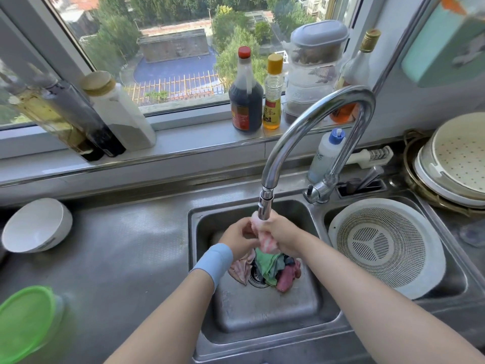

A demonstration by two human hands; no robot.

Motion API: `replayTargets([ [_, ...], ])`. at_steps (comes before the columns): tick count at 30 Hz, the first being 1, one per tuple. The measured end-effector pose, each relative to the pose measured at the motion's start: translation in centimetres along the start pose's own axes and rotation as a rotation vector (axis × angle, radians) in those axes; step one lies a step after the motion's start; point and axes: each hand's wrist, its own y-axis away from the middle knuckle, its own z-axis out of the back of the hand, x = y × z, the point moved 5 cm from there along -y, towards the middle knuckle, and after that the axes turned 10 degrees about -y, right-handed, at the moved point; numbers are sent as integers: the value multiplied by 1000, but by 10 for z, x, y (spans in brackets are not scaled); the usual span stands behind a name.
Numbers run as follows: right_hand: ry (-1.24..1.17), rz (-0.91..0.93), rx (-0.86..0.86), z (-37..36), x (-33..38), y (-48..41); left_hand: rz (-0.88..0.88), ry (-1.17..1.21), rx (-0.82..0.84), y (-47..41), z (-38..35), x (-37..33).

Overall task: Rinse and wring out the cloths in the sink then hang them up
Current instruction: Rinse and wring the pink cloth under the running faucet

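A pink-and-white cloth (pixel 266 241) is bunched right under the tap's spout (pixel 265 203), above the steel sink (pixel 262 311). My right hand (pixel 283 232) grips its upper part, and my left hand (pixel 240 239), with a blue wristband, pinches it from the left side. Below my hands, around the drain, lies a heap of other cloths: a pale pink one (pixel 242 269), a green one (pixel 267 264) and a dark pink one (pixel 287 278). Whether water is running I cannot tell.
A white colander (pixel 385 245) fills the right basin. Stacked strainer bowls (pixel 456 164) stand at the far right. A white bowl (pixel 36 224) and a green-lidded container (pixel 23 324) rest on the left counter. Bottles (pixel 245 93) and jars line the windowsill.
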Motion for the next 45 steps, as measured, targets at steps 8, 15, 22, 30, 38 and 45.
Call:
replayTargets([
  [8, 255, 19, -314, 22, -7, -4, 163, 132, -55, -1, 12, 15],
  [15, 164, 27, -407, 21, -7, -11, 114, 142, 218, 12, -21, 9],
  [22, -101, 126, -199, 27, -21, 12, 249, 59, 50, 6, 4, 0],
  [30, 410, 204, -307, 14, -4, 10, 417, 576, 139, 9, -4, -25],
  [38, 569, 105, -394, 21, 6, -7, 276, 339, 138, 12, 4, -5],
  [45, 111, 62, -334, 18, -15, -5, 225, 265, -58, 4, 0, -3],
])
